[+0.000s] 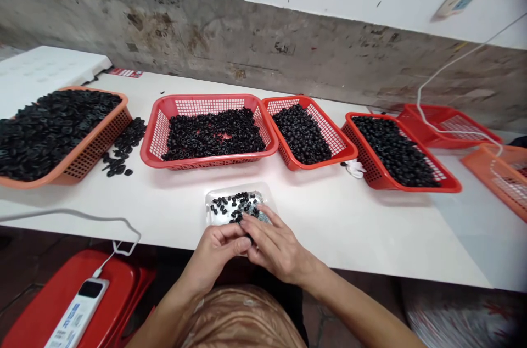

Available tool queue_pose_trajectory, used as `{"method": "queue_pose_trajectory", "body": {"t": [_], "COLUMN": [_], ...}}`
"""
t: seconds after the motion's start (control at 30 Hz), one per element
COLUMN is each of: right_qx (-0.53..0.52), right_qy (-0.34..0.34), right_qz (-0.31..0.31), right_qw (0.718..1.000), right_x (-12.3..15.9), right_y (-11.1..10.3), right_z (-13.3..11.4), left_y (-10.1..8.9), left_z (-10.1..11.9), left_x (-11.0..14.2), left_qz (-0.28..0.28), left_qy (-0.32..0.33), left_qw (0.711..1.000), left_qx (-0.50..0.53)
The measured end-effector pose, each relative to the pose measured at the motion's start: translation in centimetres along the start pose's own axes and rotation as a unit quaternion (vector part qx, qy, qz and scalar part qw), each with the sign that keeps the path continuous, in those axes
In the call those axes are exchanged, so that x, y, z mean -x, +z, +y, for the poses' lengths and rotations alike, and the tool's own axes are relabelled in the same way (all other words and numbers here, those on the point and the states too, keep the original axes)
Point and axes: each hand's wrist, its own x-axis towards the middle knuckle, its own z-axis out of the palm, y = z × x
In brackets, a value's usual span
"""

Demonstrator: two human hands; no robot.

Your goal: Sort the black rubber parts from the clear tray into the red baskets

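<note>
At the table's front edge my two hands meet, just before a clear plastic tray (211,211). My left hand (216,254) is closed, thumb and forefinger pinching a small black part (248,237) that is mostly hidden. Over the same part bends my right hand (280,249), its fingers pressed against the left fingertips; what they grip is covered. Small black cylindrical pieces (222,204) lie scattered in the tray. Tiny silvery pieces (263,217) sit at its right side, partly behind my right fingers.
Beyond the tray stand a pink-red basket (209,161) of black rings and two red baskets (294,161) (366,164) of black parts. An orange basket (78,164) heaped with black pieces is at left, loose pieces (117,164) beside it. A power strip (78,309) rests on a red stool (37,309).
</note>
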Motion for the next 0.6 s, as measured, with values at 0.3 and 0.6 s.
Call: {"method": "queue_pose_trajectory", "body": {"t": [0.3,0.6], "right_qx": [0.006,0.202], "right_qy": [-0.058,0.232], "right_qz": [-0.006,0.122], "right_qw": [0.998,0.944], "right_x": [-0.8,-4.1], "right_y": [-1.6,-8.2], "right_z": [2.7,13.2], "left_y": [-0.4,-3.2], "left_z": [0.2,-0.5], "left_x": [0.4,0.6], "left_qz": [0.059,0.262], "left_qy": [0.035,0.105], "left_qw": [0.994,0.955], "left_qx": [-0.084,-0.086]}}
